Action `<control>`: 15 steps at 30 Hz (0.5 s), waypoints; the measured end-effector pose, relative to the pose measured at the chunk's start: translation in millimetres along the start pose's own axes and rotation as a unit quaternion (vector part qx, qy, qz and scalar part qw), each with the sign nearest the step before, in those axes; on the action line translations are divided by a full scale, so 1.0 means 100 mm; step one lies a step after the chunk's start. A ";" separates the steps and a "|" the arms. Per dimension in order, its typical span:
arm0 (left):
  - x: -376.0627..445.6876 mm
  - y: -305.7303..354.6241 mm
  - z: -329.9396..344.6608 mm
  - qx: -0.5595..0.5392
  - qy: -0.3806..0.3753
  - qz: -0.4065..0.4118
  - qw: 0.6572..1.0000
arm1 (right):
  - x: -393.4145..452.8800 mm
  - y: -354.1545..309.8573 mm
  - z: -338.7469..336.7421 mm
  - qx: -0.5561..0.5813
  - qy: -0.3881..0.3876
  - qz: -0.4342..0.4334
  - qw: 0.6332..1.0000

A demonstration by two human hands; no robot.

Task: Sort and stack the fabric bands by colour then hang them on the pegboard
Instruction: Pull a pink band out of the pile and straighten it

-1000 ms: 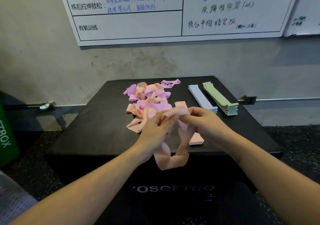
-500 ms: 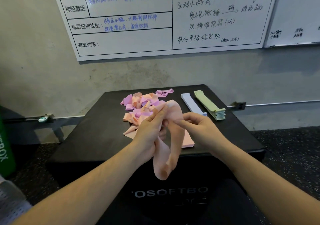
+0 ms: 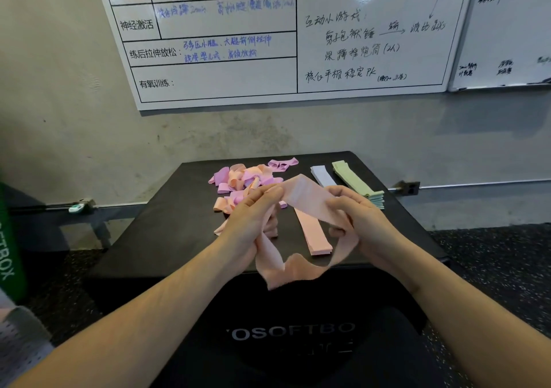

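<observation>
Now the peach band (image 3: 307, 199) stretches between both hands, fingers (image 3: 268, 192) of each pinched on it.

The whiteboard (image 3: 268, 29) is cut off at the top. The green box (image 3: 9, 244) is cropped at the left edge. The hands hide part of the band pile (image 3: 241, 182).

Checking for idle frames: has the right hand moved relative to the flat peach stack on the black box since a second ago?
Yes. The right hand shifted rightward off the flat peach stack, spreading the peach fabric band wider from the left hand.
</observation>
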State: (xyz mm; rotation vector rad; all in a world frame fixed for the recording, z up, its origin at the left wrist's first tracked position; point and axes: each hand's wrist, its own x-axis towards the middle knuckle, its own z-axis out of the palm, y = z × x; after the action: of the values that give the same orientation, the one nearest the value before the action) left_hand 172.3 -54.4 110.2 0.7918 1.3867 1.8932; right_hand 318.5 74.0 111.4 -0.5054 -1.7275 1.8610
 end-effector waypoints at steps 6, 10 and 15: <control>-0.04 -0.01 -0.07 0.029 -0.043 0.005 0.999 | -0.08 -0.03 -0.03 -0.020 0.013 -0.008 1.000; -0.11 0.00 -0.09 0.121 -0.053 0.010 0.991 | -0.08 -0.03 -0.09 0.060 0.013 -0.007 0.998; -0.17 -0.03 -0.04 0.193 -0.022 0.041 0.980 | -0.11 -0.02 -0.13 0.069 -0.007 0.023 0.997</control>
State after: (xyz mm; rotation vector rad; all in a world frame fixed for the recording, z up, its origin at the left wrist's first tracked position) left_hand 179.8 -69.5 104.8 1.0829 1.7450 1.6739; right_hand 335.4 77.7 110.8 -0.4821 -1.5945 2.0055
